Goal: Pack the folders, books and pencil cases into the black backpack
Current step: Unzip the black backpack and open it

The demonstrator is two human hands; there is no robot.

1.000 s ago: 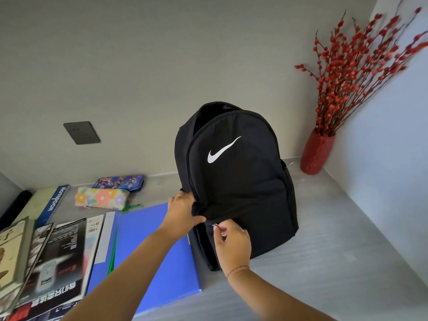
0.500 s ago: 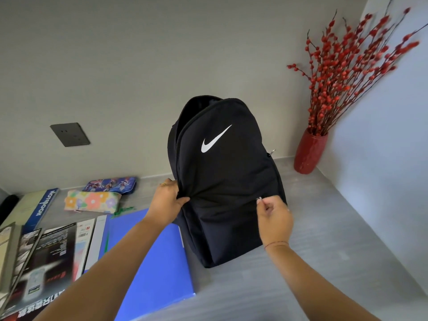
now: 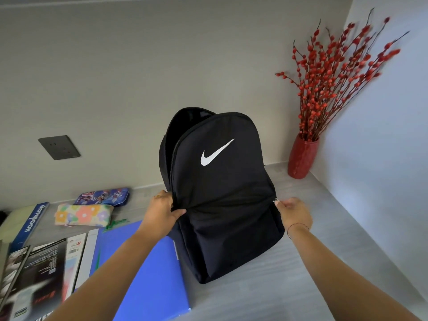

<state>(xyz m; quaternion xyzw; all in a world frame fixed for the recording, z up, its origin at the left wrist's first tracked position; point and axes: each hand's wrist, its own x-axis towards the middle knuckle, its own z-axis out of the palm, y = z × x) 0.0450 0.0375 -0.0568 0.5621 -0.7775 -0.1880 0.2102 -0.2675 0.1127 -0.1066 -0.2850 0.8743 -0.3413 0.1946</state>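
Left hand grip clenches backpack fabric; right hand pinches zipper pull — barely visible.

A black backpack stands upright at the centre of the frame on a grey table, its main compartment gaping open at the top. The left hand pinches the fabric at its left edge. The right hand grips a small zipper pull at its right edge. At lower left lie a blue folder, magazines, a floral pencil case and a dark blue pencil case. A red vase stands at right.
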